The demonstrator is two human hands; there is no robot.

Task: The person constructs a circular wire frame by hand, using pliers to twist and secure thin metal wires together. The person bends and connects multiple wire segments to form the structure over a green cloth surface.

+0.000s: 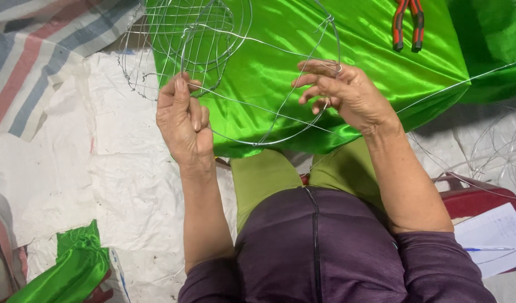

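A thin, silvery wire frame (235,62) — several round hoops joined by straight ribs, open like a cage — is held up over a sheet of glossy green satin (280,73) that catches the light in bright creases. The satin lies spread across the floor and partly over the person's lap, on top of a crumpled white woven sheet (118,185) with a dull, papery look. The left hand (182,120) is closed around a wire at the frame's lower left, thumb pressed up along the fingers in a snug fist. The right hand (339,92) is half open, its fingers curled and pinching the outermost hoop at its right edge, where a small wire loop sits at the fingertips. A long loose strand of wire (465,81) runs off from that hand toward the right. At the top, red-handled pliers (408,23) rest on the satin, well apart from both hands. A striped woven tarp (39,50) lies at the upper left, a scrap of green satin (73,269) at the lower left, and a dark red box (482,199) with white paper (493,233) at the right.
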